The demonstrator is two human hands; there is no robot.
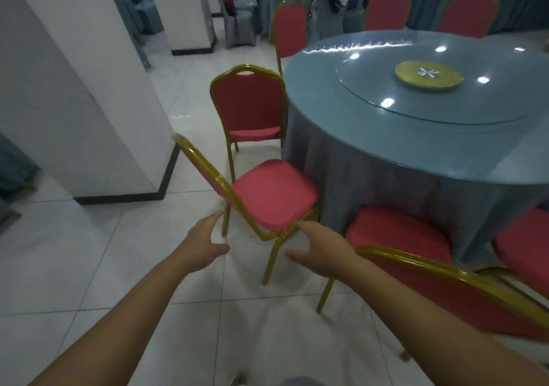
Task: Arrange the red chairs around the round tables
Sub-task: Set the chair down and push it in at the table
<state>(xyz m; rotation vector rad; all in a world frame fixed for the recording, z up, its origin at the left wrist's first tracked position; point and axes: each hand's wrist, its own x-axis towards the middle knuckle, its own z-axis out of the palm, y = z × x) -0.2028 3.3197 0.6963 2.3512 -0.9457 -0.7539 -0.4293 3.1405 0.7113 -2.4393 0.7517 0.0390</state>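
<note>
A: Hands?
B: Both arms stretched forward. Left hand (pixel 205 241) and right hand (pixel 322 252) apart, fingers loose, holding nothing, just short of the nearest red chair (pixel 274 192).
A: Chair's place?
B: Seat just beside the round table (pixel 312 67), back slanting left. Other red chairs (pixel 249 106) ring it. White tiled floor (pixel 89 252), white pillar (pixel 74 88) on the left.

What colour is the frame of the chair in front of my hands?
The frame is gold; head view.
</note>
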